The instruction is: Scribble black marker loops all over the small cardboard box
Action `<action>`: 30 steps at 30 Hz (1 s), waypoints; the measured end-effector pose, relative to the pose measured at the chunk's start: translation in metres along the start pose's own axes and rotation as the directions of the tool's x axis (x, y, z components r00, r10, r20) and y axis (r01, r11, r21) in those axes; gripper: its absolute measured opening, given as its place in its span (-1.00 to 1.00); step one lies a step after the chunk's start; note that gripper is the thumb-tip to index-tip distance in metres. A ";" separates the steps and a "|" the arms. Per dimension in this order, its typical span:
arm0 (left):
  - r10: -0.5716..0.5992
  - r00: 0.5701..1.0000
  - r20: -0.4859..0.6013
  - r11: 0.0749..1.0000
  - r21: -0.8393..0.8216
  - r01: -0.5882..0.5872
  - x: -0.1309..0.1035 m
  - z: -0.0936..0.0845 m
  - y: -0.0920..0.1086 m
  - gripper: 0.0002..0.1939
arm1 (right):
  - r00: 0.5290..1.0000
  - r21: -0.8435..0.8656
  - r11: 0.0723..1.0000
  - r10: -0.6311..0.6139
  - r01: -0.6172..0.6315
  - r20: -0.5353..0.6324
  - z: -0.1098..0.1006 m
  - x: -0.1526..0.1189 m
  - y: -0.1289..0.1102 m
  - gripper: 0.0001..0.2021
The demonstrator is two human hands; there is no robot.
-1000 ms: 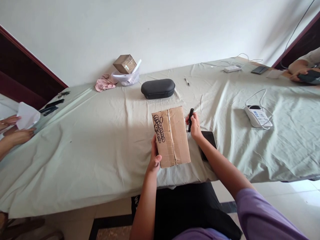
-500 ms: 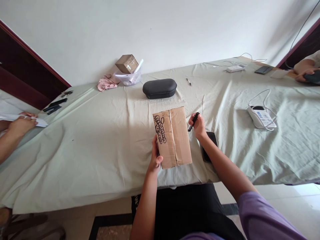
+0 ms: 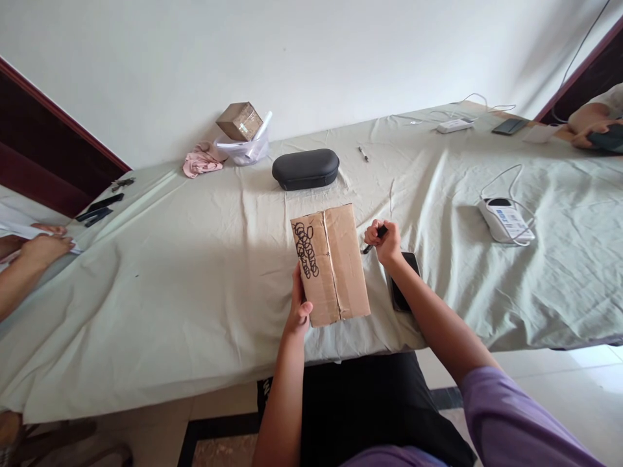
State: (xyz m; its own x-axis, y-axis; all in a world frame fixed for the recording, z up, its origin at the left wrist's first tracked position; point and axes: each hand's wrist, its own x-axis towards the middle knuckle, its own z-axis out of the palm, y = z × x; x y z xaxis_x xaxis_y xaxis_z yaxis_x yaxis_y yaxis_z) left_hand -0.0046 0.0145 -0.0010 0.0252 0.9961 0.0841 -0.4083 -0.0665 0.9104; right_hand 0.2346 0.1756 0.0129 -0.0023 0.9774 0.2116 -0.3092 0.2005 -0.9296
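Note:
A brown cardboard box point(image 3: 348, 266) is tilted up near the table's front edge, with black looped scribbles along the left of its face and a taped seam down the middle. My left hand point(image 3: 298, 311) grips its lower left side, the thumb on the front. Just right of the box, my right hand point(image 3: 384, 242) is closed around a black marker point(image 3: 382, 231), whose lower end points down and left, apart from the box. A dark phone point(image 3: 401, 299) lies partly under my right forearm.
Behind the box is a black oval case point(image 3: 305, 169), with a pen point(image 3: 363, 154) beyond it. A plastic basket point(image 3: 248, 152), pink cloth point(image 3: 202, 161) and white power strip point(image 3: 506, 220) rest on the green tablecloth point(image 3: 195, 292). Other people's hands show at both sides.
The fingers of my right hand have wrapped further over the marker, which shows less now. The whole view has shifted slightly; the box stays in my left hand.

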 end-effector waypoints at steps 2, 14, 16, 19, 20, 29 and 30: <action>0.001 1.000 -0.002 1.000 0.004 -0.001 0.000 0.000 0.000 0.26 | 0.999 0.016 0.999 -0.036 0.036 -0.001 -0.002 -0.001 0.002 -0.45; 0.049 0.998 0.033 0.996 -0.070 -0.047 0.002 0.000 -0.001 0.13 | 0.923 -0.692 0.687 0.081 0.222 0.376 -0.008 0.003 0.007 -0.86; 0.055 0.998 0.037 0.997 -0.059 -0.053 0.004 -0.002 -0.003 0.18 | 0.939 -0.747 0.627 0.070 0.221 0.336 -0.010 0.005 0.005 -0.78; 0.055 0.998 0.028 0.998 -0.040 -0.054 0.007 -0.006 -0.008 0.26 | 0.986 -0.850 0.506 -0.014 0.148 0.164 -0.022 -0.011 -0.015 -0.66; 0.051 0.998 0.026 0.998 -0.041 -0.050 0.008 -0.007 -0.010 0.27 | 0.998 -0.901 0.430 -0.014 0.065 0.065 -0.029 -0.022 -0.025 -0.61; 0.064 0.996 0.054 0.997 -0.042 -0.062 0.005 -0.008 -0.010 0.15 | 0.866 -0.889 -0.080 0.204 -0.451 -0.457 -0.067 -0.135 -0.053 -0.03; 0.073 0.996 0.058 0.997 -0.037 -0.071 0.006 -0.009 -0.011 0.16 | 0.867 -0.883 -0.016 0.185 -0.468 -0.463 -0.066 -0.135 -0.051 -0.05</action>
State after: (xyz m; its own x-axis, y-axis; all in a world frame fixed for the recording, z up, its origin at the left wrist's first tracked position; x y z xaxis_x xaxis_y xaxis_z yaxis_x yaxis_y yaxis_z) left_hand -0.0079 0.0212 -0.0137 0.0479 0.9837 0.1734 -0.4427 -0.1348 0.8865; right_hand 0.3137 0.0378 0.0112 0.3809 0.9157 -0.1283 0.8463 -0.4012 -0.3505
